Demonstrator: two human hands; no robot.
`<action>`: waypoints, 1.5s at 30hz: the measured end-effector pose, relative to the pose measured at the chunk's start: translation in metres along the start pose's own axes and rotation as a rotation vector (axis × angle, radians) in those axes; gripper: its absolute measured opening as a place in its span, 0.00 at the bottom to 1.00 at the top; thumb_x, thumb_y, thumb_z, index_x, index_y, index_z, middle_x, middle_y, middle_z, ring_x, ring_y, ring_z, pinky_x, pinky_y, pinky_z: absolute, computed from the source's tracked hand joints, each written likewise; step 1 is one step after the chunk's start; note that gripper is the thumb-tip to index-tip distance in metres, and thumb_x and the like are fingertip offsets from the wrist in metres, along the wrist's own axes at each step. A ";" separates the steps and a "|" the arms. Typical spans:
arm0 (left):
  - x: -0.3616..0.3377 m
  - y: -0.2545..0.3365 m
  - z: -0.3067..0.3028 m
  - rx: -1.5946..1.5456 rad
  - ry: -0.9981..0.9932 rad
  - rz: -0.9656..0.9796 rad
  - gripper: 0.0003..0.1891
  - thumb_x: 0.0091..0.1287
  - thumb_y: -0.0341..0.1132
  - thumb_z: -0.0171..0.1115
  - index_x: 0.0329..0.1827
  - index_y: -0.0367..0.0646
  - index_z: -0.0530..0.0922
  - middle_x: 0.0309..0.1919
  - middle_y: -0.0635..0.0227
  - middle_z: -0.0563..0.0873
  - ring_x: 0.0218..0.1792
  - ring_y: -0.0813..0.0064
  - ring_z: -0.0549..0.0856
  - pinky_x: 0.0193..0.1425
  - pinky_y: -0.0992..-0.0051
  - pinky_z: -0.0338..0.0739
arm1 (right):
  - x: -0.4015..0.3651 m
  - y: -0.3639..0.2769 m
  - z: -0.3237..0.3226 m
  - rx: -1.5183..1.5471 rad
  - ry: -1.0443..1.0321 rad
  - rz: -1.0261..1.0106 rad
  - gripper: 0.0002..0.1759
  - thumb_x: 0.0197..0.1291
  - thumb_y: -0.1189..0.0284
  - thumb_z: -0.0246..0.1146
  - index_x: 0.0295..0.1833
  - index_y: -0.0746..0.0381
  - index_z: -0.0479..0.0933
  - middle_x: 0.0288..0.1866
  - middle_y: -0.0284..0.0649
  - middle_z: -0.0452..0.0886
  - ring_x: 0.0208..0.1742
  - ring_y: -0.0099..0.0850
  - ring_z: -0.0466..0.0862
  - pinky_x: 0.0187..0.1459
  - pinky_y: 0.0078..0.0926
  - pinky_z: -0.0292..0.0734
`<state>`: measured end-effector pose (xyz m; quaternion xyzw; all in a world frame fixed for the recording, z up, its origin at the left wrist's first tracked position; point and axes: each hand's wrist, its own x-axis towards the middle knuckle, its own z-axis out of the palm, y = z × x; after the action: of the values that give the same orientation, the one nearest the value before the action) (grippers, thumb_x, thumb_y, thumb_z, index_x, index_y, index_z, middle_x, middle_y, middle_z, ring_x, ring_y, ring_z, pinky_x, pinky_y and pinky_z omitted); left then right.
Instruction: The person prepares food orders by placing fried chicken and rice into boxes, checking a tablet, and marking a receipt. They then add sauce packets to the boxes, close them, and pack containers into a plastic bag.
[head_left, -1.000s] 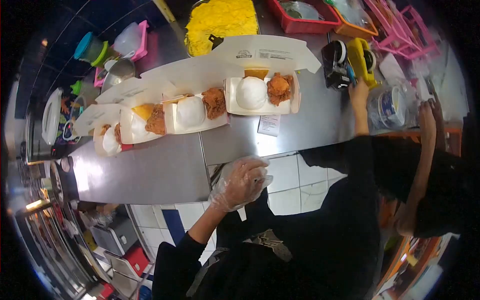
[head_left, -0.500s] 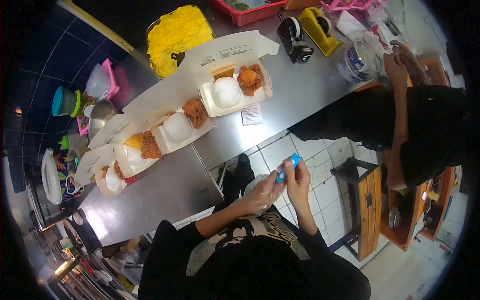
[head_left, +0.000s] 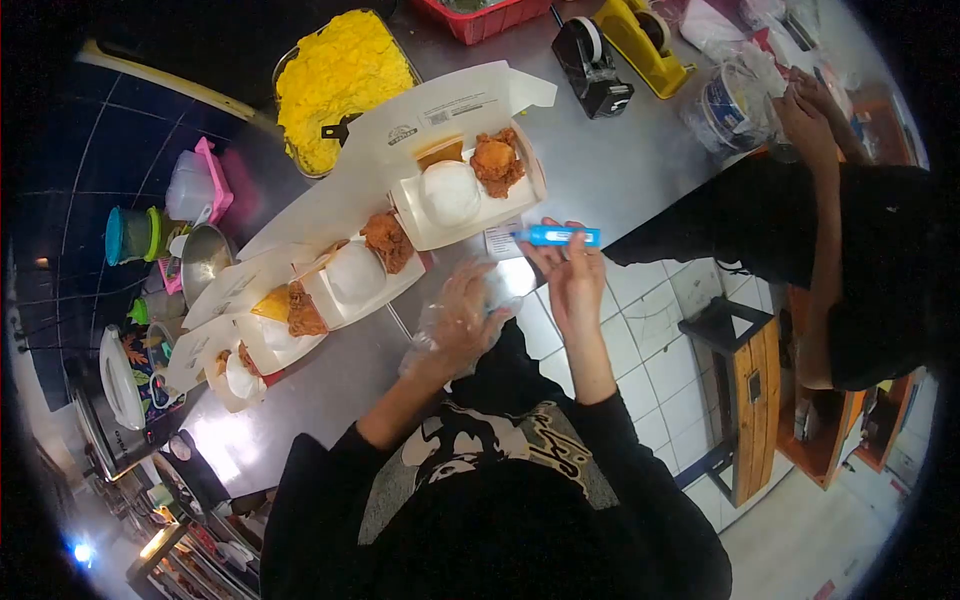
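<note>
In my right hand [head_left: 573, 285] is a blue marker pen [head_left: 560, 236], held nearly level above the counter's front edge with its narrow end to the left. A small printed slip [head_left: 497, 241] lies on the counter just behind that end. My left hand [head_left: 455, 322], in a clear plastic glove, is lower and to the left, with its fingers curled; a trace of blue shows by the fingertips, too blurred to name. Nearest to both hands is an open food box [head_left: 425, 232] with a white rice mound [head_left: 451, 192] and fried chicken [head_left: 495, 163].
More open meal boxes [head_left: 350, 318] stand in a row to the left. Behind them is a tray of yellow scrambled egg [head_left: 340, 80]. Black [head_left: 592, 75] and yellow [head_left: 645, 45] tape dispensers stand at the back. A co-worker's hands [head_left: 808, 110] are at the right, beside a plastic tub [head_left: 722, 108].
My hands have separated. The right has lifted the marker pen up towards the slip, turning it nearly level. My gloved left hand has moved left and up, over the counter edge.
</note>
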<state>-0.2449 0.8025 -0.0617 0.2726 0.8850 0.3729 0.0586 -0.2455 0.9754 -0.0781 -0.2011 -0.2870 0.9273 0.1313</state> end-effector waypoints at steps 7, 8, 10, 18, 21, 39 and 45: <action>0.011 -0.031 0.031 0.163 -0.121 0.182 0.15 0.53 0.38 0.69 0.37 0.37 0.77 0.66 0.56 0.71 0.69 0.58 0.67 0.68 0.56 0.62 | 0.004 0.030 -0.015 -0.201 0.175 -0.083 0.14 0.69 0.67 0.57 0.52 0.64 0.68 0.49 0.52 0.80 0.44 0.31 0.83 0.48 0.28 0.82; 0.012 -0.029 0.029 0.159 -0.138 0.196 0.14 0.54 0.38 0.68 0.37 0.38 0.77 0.66 0.56 0.71 0.69 0.60 0.67 0.68 0.57 0.62 | 0.004 0.028 -0.015 -0.231 0.182 -0.094 0.14 0.69 0.67 0.57 0.51 0.64 0.68 0.49 0.51 0.81 0.44 0.31 0.83 0.47 0.27 0.82; 0.015 -0.030 0.030 0.162 -0.158 0.226 0.14 0.55 0.38 0.67 0.37 0.38 0.77 0.66 0.57 0.71 0.69 0.61 0.67 0.68 0.58 0.62 | 0.008 0.026 -0.016 -0.292 0.179 -0.120 0.14 0.69 0.66 0.57 0.51 0.64 0.68 0.48 0.51 0.81 0.43 0.31 0.83 0.45 0.25 0.82; 0.012 -0.030 0.028 0.153 -0.090 0.263 0.13 0.58 0.39 0.65 0.36 0.38 0.76 0.63 0.58 0.73 0.61 0.61 0.73 0.64 0.59 0.67 | 0.003 0.040 -0.011 -0.663 0.080 -0.322 0.12 0.65 0.77 0.60 0.51 0.66 0.66 0.47 0.46 0.82 0.37 0.23 0.81 0.38 0.19 0.78; 0.007 -0.029 0.032 0.252 -0.066 0.242 0.13 0.57 0.39 0.65 0.35 0.38 0.76 0.63 0.60 0.73 0.56 0.63 0.74 0.59 0.60 0.69 | 0.002 0.039 -0.004 -0.729 0.083 -0.324 0.13 0.65 0.76 0.60 0.51 0.67 0.66 0.46 0.46 0.82 0.36 0.23 0.81 0.39 0.19 0.78; 0.009 -0.030 0.032 0.309 -0.093 0.217 0.14 0.56 0.43 0.66 0.33 0.42 0.78 0.66 0.68 0.71 0.56 0.68 0.73 0.57 0.61 0.71 | 0.005 0.023 -0.040 -0.294 0.018 0.002 0.15 0.70 0.63 0.55 0.53 0.62 0.66 0.48 0.46 0.79 0.50 0.39 0.81 0.55 0.40 0.78; 0.006 -0.033 0.038 0.314 -0.014 0.241 0.13 0.55 0.42 0.66 0.34 0.42 0.77 0.65 0.68 0.72 0.56 0.68 0.73 0.58 0.60 0.69 | 0.005 0.020 -0.039 -0.186 -0.001 0.003 0.16 0.70 0.61 0.55 0.52 0.61 0.67 0.46 0.47 0.78 0.51 0.42 0.80 0.59 0.49 0.74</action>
<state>-0.2530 0.8108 -0.1109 0.3850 0.8928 0.2328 -0.0235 -0.2355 0.9795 -0.1208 -0.2122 -0.3717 0.8970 0.1104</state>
